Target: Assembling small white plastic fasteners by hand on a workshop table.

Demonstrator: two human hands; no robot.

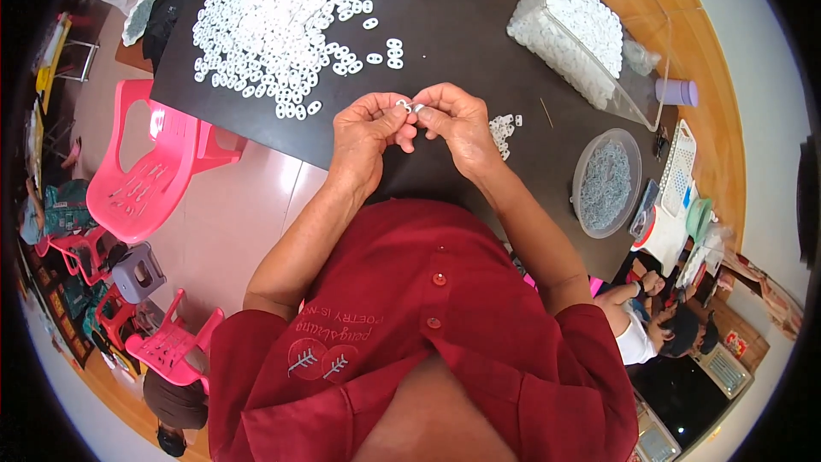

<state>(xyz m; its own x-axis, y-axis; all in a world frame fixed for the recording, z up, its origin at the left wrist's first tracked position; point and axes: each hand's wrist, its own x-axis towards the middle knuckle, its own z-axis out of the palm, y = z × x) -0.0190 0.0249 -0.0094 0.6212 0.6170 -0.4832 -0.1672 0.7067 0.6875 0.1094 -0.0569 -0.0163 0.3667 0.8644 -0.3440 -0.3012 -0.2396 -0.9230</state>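
Near the table's front edge, my left hand (363, 133) and my right hand (462, 128) meet with their fingertips pinched together. In my left hand's fingers is a small white oval plastic piece with holes (404, 105). My right thumb and forefinger close on a small whitish part against it; the fingertips mostly hide its shape. Beyond my hands, to the left, a big heap of white two-hole oval pieces (265, 26) covers the tabletop, with several strays at its edge. A small group of white pieces (503, 133) lies beside my right hand.
At right stands a round clear tub (637, 162) of small blue-grey parts. A thin stick (546, 112) lies nearby. Beyond it is a clear bin (599, 94) of white pieces, beside a purple cup (677, 91). Pink chairs (128, 197) stand left; people sit lower left and right.
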